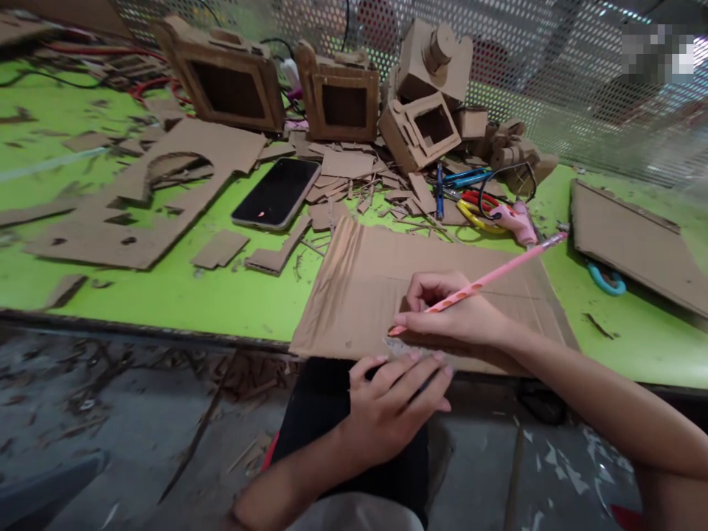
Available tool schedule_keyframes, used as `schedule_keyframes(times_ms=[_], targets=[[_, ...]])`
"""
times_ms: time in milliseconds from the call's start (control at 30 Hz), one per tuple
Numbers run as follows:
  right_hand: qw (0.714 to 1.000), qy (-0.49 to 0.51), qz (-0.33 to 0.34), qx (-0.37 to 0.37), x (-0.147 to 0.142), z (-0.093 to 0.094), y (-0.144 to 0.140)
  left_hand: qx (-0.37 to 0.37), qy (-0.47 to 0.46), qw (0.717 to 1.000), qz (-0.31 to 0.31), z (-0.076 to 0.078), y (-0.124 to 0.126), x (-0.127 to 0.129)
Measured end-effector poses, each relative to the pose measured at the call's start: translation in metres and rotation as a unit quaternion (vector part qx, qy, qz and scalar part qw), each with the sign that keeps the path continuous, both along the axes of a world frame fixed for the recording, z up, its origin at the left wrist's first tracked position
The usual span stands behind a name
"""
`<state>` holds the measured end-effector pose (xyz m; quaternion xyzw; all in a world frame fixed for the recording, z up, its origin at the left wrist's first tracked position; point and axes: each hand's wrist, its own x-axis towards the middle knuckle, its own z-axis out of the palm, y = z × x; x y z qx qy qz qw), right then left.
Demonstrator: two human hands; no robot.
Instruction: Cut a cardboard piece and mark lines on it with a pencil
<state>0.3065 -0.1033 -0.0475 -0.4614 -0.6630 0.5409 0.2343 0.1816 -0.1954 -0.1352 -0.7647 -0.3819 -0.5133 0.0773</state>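
A flat sheet of brown cardboard lies at the table's front edge, with faint lines drawn on its right part. My right hand is closed around a pink pencil, its tip low over the sheet near the front edge. Just left of and below it, my left hand is open, fingers spread, fingertips at the sheet's near edge. By those fingertips lies a small clear, shiny piece, mostly hidden, whose kind I cannot make out.
Behind the sheet are a phone, cardboard scraps and several cardboard camera models. A pink glue gun lies among pliers and pens. Rightward, a cardboard panel rests over a blue-handled tool. A cut-out sheet lies left.
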Motion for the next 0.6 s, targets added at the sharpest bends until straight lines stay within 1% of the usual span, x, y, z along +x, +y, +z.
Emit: schedule_keyframes(times_ms=[100,267,600], targets=[[1.0,0.0,0.004,-0.008,-0.0002,0.0004,-0.0002,0.002,-0.002,1.0,-0.001,0.0013,0.0005,0.0003],[1.0,-0.01,0.018,0.01,0.0013,0.0009,0.002,0.005,-0.005,1.0,0.005,-0.0005,0.0015,0.0025],[0.999,-0.009,0.031,0.014,0.0051,0.0008,0.0014,0.004,0.003,1.0,-0.002,0.0003,0.0023,0.0002]])
